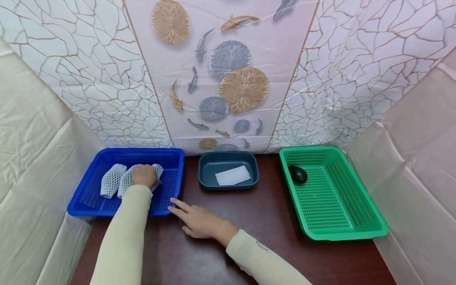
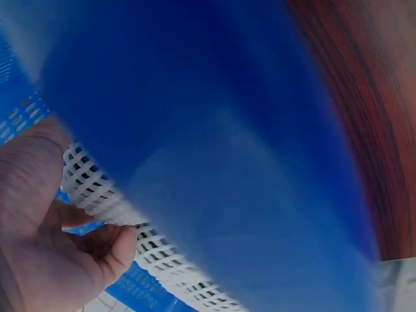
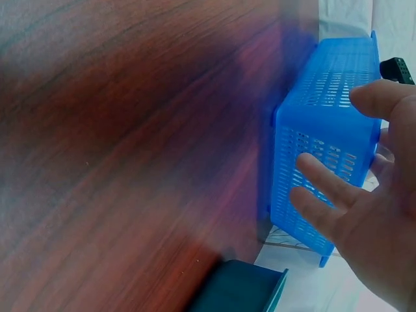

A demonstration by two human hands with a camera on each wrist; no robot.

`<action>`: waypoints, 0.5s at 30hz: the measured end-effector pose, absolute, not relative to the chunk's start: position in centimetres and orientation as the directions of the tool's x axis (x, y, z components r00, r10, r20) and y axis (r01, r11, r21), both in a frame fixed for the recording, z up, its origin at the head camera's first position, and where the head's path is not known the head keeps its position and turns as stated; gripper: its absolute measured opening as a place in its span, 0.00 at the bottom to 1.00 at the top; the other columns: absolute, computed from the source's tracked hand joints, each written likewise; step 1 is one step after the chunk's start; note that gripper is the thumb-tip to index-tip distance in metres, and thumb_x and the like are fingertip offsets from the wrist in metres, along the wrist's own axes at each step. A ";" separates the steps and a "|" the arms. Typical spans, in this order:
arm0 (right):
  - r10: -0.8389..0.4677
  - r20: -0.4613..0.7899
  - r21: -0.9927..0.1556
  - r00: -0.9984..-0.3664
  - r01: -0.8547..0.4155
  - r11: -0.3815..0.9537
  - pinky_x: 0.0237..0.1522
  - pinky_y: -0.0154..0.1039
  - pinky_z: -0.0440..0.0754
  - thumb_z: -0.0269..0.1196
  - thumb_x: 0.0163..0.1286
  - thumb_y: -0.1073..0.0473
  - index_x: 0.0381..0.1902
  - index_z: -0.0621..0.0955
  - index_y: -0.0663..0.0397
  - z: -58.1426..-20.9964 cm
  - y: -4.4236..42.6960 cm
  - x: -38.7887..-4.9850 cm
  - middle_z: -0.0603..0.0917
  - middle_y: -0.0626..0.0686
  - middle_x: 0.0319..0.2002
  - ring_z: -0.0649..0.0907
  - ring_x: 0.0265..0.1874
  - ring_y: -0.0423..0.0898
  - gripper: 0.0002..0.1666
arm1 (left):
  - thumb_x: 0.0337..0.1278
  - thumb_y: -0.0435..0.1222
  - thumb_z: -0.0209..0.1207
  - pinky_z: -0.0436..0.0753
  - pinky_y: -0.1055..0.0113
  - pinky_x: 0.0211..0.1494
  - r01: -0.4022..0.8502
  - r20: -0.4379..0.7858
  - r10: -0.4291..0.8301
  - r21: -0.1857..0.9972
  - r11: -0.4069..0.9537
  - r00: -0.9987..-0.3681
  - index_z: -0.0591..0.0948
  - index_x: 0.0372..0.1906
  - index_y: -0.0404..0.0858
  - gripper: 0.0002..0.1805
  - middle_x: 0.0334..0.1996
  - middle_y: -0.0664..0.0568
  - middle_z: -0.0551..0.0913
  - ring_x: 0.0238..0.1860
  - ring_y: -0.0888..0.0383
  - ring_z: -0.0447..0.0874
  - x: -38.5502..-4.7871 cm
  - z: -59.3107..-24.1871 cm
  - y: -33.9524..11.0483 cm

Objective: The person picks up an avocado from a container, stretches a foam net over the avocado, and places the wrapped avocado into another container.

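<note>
My left hand is down inside the blue basket, gripping a white foam net sleeve that sticks out at its right side. Beside it lie two more bulging foam net sleeves, one partly under the hand and another to its left; what is inside them is hidden. In the left wrist view, curled fingers meet the white netting, and a blurred blue wall covers much of the picture. My right hand has its fingers spread and fairly straight, with fingertips at the basket's near right corner, holding nothing.
A dark teal tray with a flat white foam net stands at the middle back. To the right, a green basket contains a dark, rounded object. Fabric walls close off the back and both sides of the brown table.
</note>
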State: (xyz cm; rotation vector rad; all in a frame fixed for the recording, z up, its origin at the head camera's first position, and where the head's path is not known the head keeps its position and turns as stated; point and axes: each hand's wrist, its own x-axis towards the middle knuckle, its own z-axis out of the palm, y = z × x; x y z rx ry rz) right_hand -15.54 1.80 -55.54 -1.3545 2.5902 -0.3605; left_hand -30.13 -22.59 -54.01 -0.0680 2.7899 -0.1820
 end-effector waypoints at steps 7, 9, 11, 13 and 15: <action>-0.826 -0.081 -0.326 -0.557 -0.769 0.550 0.69 0.44 0.75 0.58 0.79 0.53 0.85 0.47 0.40 -55.6 1.7 -15.6 0.36 0.45 0.85 0.74 0.71 0.44 0.47 | 0.61 0.53 0.68 0.77 0.39 0.64 -0.105 -0.342 -0.133 -0.097 0.990 -0.930 0.66 0.66 0.14 0.49 0.60 0.16 0.69 0.62 0.26 0.73 -29.6 -53.8 -22.6; -0.825 -0.078 -0.323 -0.559 -0.769 0.552 0.69 0.44 0.75 0.59 0.78 0.53 0.85 0.47 0.40 -55.8 1.8 -15.6 0.36 0.45 0.85 0.75 0.70 0.44 0.47 | 0.62 0.54 0.67 0.77 0.38 0.64 -0.136 -0.346 -0.152 -0.071 0.988 -0.926 0.63 0.68 0.14 0.51 0.62 0.15 0.66 0.62 0.25 0.72 -29.6 -53.8 -22.5; -0.827 -0.072 -0.317 -0.558 -0.773 0.549 0.68 0.44 0.76 0.59 0.78 0.53 0.85 0.48 0.41 -55.9 1.9 -15.6 0.35 0.45 0.85 0.75 0.69 0.44 0.47 | 0.61 0.55 0.67 0.76 0.36 0.65 -0.165 -0.351 -0.172 -0.051 0.985 -0.920 0.61 0.70 0.15 0.53 0.63 0.15 0.64 0.64 0.23 0.70 -29.7 -53.8 -22.4; -0.828 -0.065 -0.307 -0.557 -0.778 0.548 0.67 0.44 0.76 0.59 0.78 0.53 0.85 0.47 0.41 -56.1 2.0 -15.6 0.35 0.45 0.85 0.76 0.69 0.45 0.48 | 0.61 0.55 0.66 0.74 0.34 0.66 -0.174 -0.355 -0.179 -0.045 0.984 -0.918 0.60 0.70 0.15 0.53 0.65 0.15 0.63 0.66 0.23 0.68 -29.7 -53.8 -22.3; -0.829 -0.064 -0.301 -0.556 -0.781 0.547 0.67 0.43 0.76 0.60 0.77 0.53 0.85 0.46 0.40 -56.2 2.0 -15.7 0.34 0.45 0.85 0.76 0.69 0.44 0.49 | 0.61 0.55 0.66 0.73 0.33 0.66 -0.175 -0.356 -0.177 -0.039 0.984 -0.918 0.59 0.71 0.16 0.53 0.66 0.15 0.62 0.67 0.22 0.67 -29.8 -53.8 -22.3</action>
